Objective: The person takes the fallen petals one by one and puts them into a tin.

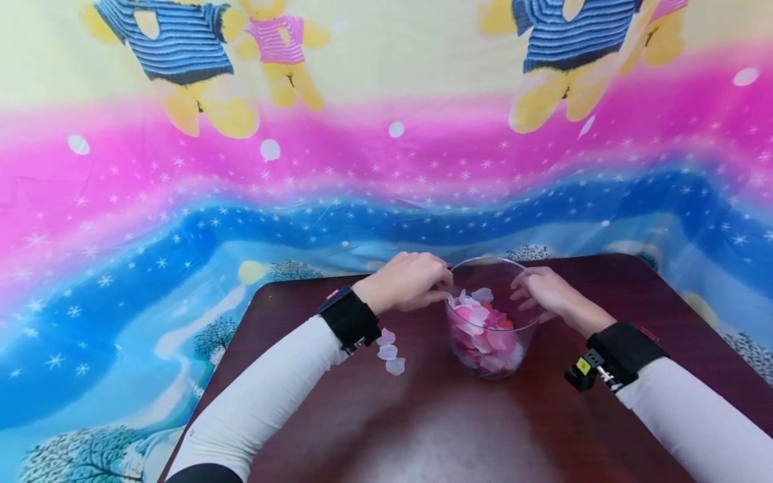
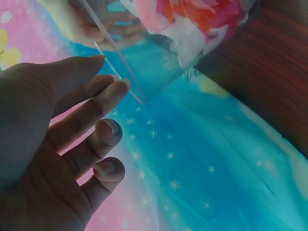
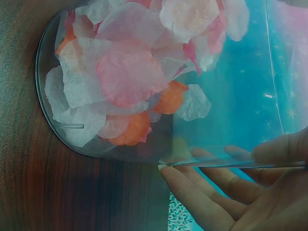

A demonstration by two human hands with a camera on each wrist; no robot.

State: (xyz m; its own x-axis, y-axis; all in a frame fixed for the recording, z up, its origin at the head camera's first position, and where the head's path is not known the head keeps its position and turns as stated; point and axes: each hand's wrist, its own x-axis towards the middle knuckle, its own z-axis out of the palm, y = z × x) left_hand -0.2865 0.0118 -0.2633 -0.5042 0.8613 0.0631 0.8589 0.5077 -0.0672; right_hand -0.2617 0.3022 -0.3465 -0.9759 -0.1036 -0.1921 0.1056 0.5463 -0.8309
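A clear cup (image 1: 490,322) full of pink and white petals (image 1: 483,329) stands on the dark bench (image 1: 423,416). The right hand (image 1: 543,292) rests on its side with straight fingers. The left hand (image 1: 410,282) curls loosely at the rim, holding nothing. Three petals (image 1: 389,352) lie beside the cup.
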